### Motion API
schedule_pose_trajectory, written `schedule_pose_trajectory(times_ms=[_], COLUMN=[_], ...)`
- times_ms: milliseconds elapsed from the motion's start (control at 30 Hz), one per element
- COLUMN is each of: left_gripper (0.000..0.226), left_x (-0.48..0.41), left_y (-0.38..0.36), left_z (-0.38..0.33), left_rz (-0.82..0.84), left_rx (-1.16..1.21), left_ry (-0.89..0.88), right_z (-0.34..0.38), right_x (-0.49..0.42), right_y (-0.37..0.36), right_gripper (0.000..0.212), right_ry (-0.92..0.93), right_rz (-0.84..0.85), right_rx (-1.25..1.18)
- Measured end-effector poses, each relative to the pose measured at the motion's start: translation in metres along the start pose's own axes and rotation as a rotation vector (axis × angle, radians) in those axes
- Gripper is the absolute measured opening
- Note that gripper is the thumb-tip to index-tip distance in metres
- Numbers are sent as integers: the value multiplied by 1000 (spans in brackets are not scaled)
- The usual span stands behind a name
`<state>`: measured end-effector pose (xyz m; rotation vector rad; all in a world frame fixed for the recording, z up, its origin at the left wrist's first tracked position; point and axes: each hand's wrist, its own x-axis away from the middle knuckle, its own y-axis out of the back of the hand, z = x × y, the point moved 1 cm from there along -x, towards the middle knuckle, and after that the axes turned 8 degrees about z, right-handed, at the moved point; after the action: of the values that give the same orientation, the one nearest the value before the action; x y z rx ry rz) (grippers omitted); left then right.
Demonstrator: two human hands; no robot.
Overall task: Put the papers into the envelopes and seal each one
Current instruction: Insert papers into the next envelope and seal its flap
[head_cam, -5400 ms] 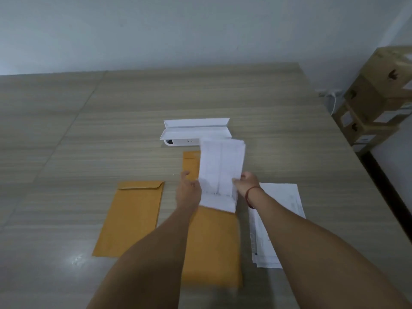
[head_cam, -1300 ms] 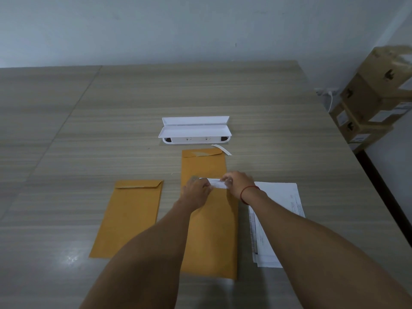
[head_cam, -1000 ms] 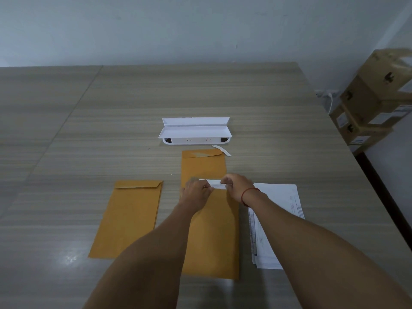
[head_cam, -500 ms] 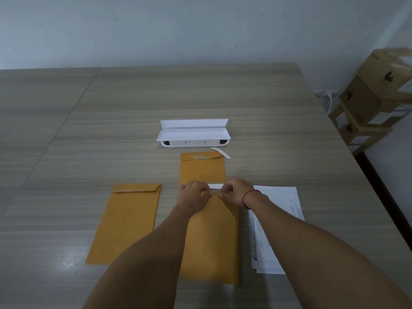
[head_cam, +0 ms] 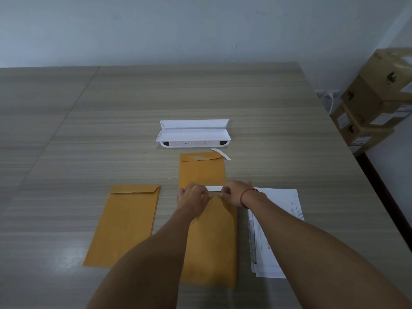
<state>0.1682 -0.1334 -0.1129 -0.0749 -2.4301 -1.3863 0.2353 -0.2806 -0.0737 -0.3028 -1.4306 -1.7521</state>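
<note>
**Both hands at the mouth of the middle envelope, peeling the white strip**

Change since earlier: five seconds back both hands held a folded white sheet up over the bench; that sheet is out of sight now, and the hands are down on the envelope. Over the last second the hands have barely shifted; less of the white strip shows between them than a second ago.

Near: left hand (head_cam: 194,198) and right hand (head_cam: 235,192) sit side by side at the top end of the middle envelope (head_cam: 211,241), fingers of each pinched together on a narrow white strip (head_cam: 213,188) that spans the gap between them. Red cord on the right wrist.

Count, near to far:
- Envelopes, three, all brown: the middle one under the hands; the left envelope (head_cam: 124,226) lying apart, flap folded down; the far envelope (head_cam: 201,169) just beyond the hands, flap down.
- Paper stack (head_cam: 276,233), one, just right of the middle envelope; sheet count not readable.
- Loose strip (head_cam: 220,153), one, by the far envelope's top right corner.
- White case (head_cam: 192,134), one, lid open, beyond the far envelope.
- Cardboard boxes (head_cam: 376,97), stacked off the bench (head_cam: 89,130) at far right; number unclear.
</note>
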Motion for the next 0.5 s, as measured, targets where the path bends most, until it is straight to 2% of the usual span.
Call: schedule_pose_trajectory(times_ms=[200,500], left_gripper=[19,20], left_x=[1,6], left_y=[2,-3], left_z=[1,6], left_rz=[-16,-10], left_rx=[19,61], left_ry=[-9,0], right_z=[-1,3], right_x=[-2,-8], right_y=[2,-5], right_gripper=[33,30], right_ry=[-11,-42], right_rz=[87,113], right_rx=[-6,64])
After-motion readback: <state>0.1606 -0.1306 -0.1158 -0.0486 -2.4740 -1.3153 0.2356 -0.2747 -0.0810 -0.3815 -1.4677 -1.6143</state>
